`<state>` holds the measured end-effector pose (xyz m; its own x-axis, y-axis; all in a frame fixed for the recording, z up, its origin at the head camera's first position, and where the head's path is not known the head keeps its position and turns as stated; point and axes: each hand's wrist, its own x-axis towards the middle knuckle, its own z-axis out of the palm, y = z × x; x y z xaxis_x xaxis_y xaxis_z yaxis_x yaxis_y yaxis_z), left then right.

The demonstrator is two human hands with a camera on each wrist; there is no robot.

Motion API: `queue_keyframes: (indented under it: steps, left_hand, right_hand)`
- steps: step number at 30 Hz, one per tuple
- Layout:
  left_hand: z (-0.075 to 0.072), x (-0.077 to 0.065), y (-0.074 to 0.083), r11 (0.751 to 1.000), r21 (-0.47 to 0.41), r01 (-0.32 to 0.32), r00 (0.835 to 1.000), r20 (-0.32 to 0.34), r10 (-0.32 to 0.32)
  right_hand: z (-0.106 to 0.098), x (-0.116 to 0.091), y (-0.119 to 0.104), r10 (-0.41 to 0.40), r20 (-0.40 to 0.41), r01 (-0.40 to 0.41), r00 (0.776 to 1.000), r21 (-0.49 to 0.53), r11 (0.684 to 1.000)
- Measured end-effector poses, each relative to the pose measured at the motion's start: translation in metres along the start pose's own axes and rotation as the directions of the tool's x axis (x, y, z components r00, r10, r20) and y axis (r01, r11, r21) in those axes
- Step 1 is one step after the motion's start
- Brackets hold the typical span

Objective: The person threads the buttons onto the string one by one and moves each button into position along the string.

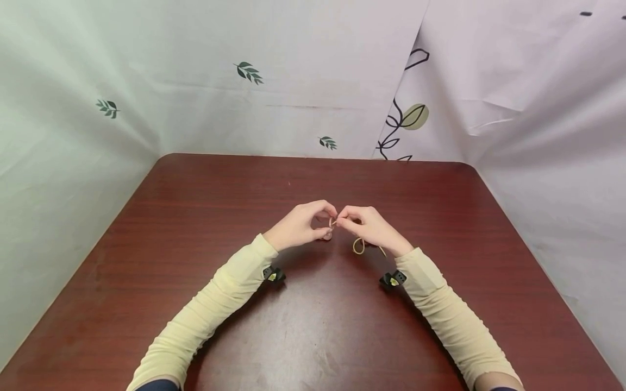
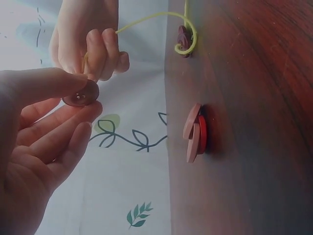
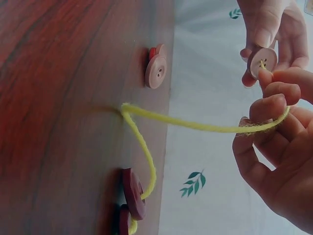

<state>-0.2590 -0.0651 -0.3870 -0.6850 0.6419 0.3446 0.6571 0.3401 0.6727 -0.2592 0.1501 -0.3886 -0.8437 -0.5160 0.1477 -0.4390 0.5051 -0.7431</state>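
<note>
My left hand (image 1: 299,225) pinches a pinkish-brown round button (image 3: 254,65) between thumb and fingers, raised above the table. Yellow cord shows at the small holes in its face. Meeting it from the other side, my right hand (image 1: 370,227) pinches the yellow cord (image 3: 195,126) close against the button. The cord loops down from the right hand to the table. Dark red buttons (image 3: 131,191) lie there with the cord running through them. In the left wrist view the held button (image 2: 89,93) is seen from its other, shaded side.
A small pile of pink buttons (image 2: 192,128) and a red button (image 2: 203,135) lies on the brown table (image 1: 313,326), below the hands. Pale cloth (image 1: 303,108) with leaf prints hangs around the table's far and side edges. Each wrist carries a small black camera (image 1: 275,275).
</note>
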Motion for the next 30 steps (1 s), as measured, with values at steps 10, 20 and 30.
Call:
queue_keyframes:
  steps: [10,20,30]
  left_hand:
    - [-0.0023,0.0007,0.0019,0.998,0.052,-0.018,1.000,-0.025,0.020]
    - [0.0015,0.0000,0.0010,1.000,0.014,0.005,1.000,-0.011,-0.005]
    - [0.0039,-0.0002,0.0015,0.975,0.217,-0.036,0.996,-0.069,0.053]
  right_hand:
    - [-0.0003,0.0004,-0.0015,0.002,0.014,-0.002,1.000,-0.002,1.000]
    - [0.0046,0.0004,-0.0006,0.037,0.044,-0.039,0.998,0.031,0.999]
    - [0.0081,0.0006,-0.0025,0.070,0.054,-0.073,0.996,0.044,0.996]
